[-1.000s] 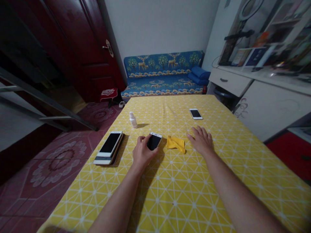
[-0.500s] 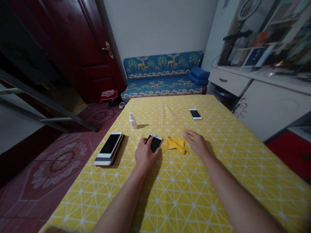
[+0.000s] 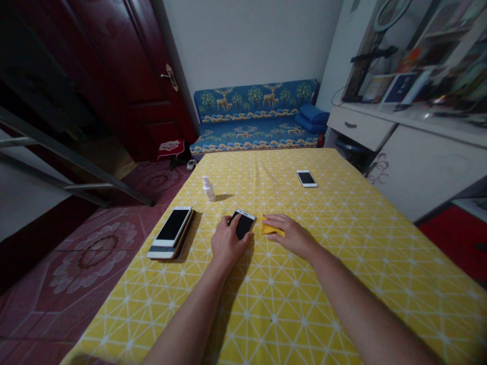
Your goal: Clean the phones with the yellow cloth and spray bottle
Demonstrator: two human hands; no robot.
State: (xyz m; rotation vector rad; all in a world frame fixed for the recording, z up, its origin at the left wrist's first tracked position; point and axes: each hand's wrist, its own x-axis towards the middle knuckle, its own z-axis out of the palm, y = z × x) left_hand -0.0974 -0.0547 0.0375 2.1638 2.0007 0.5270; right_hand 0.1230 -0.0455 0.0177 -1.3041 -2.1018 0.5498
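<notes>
Quick look at this setup, because a couple of things here could bite. The left hand point(image 3: 228, 243) is curled over the lower left of a white-framed smartphone point(image 3: 244, 225), which lies flat on the bench point(image 3: 266, 314) just below the middle of the frame. I can't tell if it's truly gripped or the fingers are only resting on it, and if it's a light touch, the phone could skate across the slick-looking cloth surface. The right hand point(image 3: 289, 235) lies flat and open over a yellow microfibre cloth point(image 3: 271, 229), covering most of it. The hands are apart, with only the phone's edge and the bit of cloth showing between them, so they're close enough to knock the phone if either moves sideways. Dragging that cloth could also rumple the tablecloth and shift whatever's on it. Off to the left, a stack of smartphones point(image 3: 171, 233) sits close to the bench's edge, so a careless nudge could send it down onto the patterned floor point(image 3: 91, 258). Up ahead, a small white spray bottle point(image 3: 208, 189) stands upright, and it's light and narrow enough to tip if an arm swings into it. A lone phone point(image 3: 306, 178) lies farther up on the right, well out of reach of trouble. The room's pretty dim too, so smudges on those dark screens would be easy to miss.
</notes>
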